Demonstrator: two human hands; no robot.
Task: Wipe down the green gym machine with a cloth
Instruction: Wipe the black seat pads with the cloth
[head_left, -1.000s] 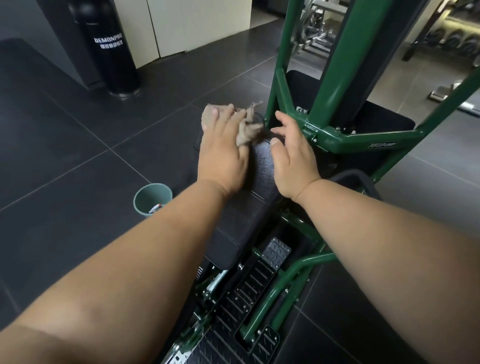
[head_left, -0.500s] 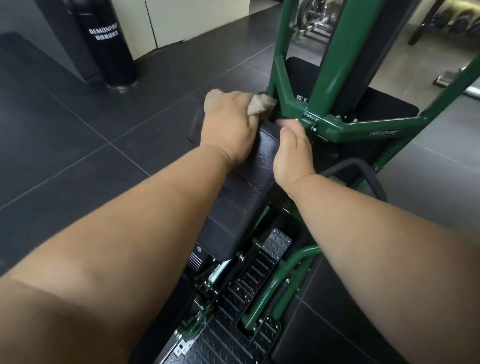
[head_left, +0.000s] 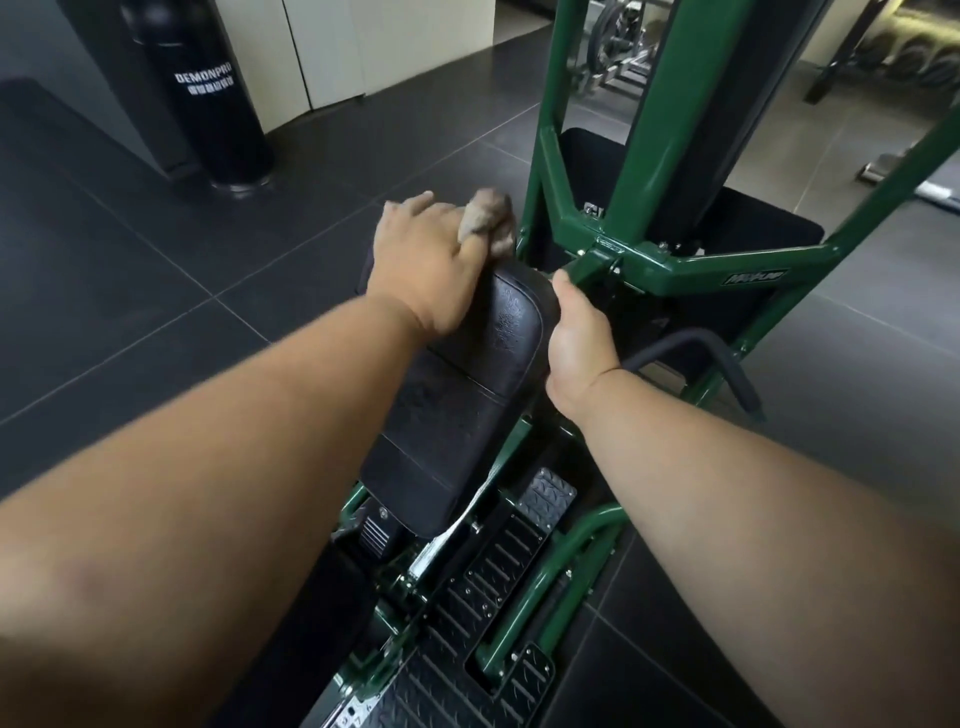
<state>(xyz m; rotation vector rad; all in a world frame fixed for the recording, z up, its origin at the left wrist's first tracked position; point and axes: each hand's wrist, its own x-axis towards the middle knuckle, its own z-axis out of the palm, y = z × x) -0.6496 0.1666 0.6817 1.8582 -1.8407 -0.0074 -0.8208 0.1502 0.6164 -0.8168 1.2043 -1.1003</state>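
The green gym machine (head_left: 670, 156) rises ahead, its frame bars meeting at a joint beyond a long black padded seat (head_left: 467, 395). My left hand (head_left: 431, 260) lies over the far left end of the pad, fingers curled down over its edge, gripping a crumpled beige cloth (head_left: 485, 218) that bulges out beside the green upright. My right hand (head_left: 579, 338) holds the pad's right edge near the top; its fingers wrap under the rim and are hidden.
A black punching bag (head_left: 208, 98) stands on the dark tiled floor at the back left. A black curved handle (head_left: 691, 353) juts out right of the pad. Tread-plate footplates (head_left: 467, 649) lie below. Weight racks fill the far right.
My left hand slid the cloth forward to the pad's far end and curled over it. My right hand dropped from the pad's top to grip its right edge. The green cup left the view.
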